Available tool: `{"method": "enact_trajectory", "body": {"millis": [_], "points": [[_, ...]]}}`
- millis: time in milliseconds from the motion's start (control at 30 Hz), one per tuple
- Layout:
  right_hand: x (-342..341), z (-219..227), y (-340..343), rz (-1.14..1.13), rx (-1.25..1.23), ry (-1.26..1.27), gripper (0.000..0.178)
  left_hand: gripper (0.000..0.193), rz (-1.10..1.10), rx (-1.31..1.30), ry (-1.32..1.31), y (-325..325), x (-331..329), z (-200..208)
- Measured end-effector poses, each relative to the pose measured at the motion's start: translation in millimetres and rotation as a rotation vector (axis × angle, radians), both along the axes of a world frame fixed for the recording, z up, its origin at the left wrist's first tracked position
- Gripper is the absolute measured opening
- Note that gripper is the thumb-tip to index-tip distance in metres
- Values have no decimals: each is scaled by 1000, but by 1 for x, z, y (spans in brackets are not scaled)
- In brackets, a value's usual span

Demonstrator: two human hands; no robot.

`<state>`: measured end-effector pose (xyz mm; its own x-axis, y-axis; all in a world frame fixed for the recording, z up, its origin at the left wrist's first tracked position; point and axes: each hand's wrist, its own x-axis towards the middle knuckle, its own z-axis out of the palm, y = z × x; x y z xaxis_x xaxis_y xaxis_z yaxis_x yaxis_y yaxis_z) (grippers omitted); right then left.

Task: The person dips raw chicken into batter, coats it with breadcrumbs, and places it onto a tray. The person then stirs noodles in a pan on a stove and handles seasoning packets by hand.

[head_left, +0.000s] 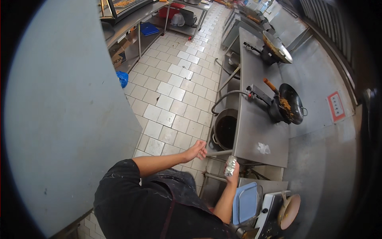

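Right hand around crinkly silver item, contents indiscernible.

— How many woks does the counter carry?
— Two: one wok at three o'clock, another wok at one o'clock.
— Pots?
— One pot, near centre.
— Hands?
— Two: left hand, right hand at five o'clock, with one foil roll.
— Blue things?
— One bag at ten o'clock, one lid at five.
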<state>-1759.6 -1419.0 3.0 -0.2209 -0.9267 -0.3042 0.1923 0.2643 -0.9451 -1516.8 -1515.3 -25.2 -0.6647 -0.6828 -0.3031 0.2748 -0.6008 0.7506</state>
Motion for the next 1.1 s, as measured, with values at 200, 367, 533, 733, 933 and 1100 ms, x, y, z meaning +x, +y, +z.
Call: {"method": "enact_trajectory", "body": {"millis": [200, 367, 533, 733, 933, 1100], "points": [[-46, -17, -119, 168, -215, -1099, 24, 40, 62, -217, -154, -191, 8, -18], [-37, -38, -323, 429, 62, 356, 17, 40, 150, -577, -1092, -280, 94, -166], [-36, -14, -549, 463, 83, -105, 21, 49, -273, -106, -1694, -226, 211, -236], [-40, -6, -793, 451, -80, -486, 21, 59, 333, 498, -1369, -240, 173, -209], [6, -11, -914, 442, 31, -420, 17, 56, 250, 626, -1137, -401, 106, -242], [30, 10, -1018, 878, -336, 930, 17, 37, 174, 222, -1067, -643, 184, -255]]}}
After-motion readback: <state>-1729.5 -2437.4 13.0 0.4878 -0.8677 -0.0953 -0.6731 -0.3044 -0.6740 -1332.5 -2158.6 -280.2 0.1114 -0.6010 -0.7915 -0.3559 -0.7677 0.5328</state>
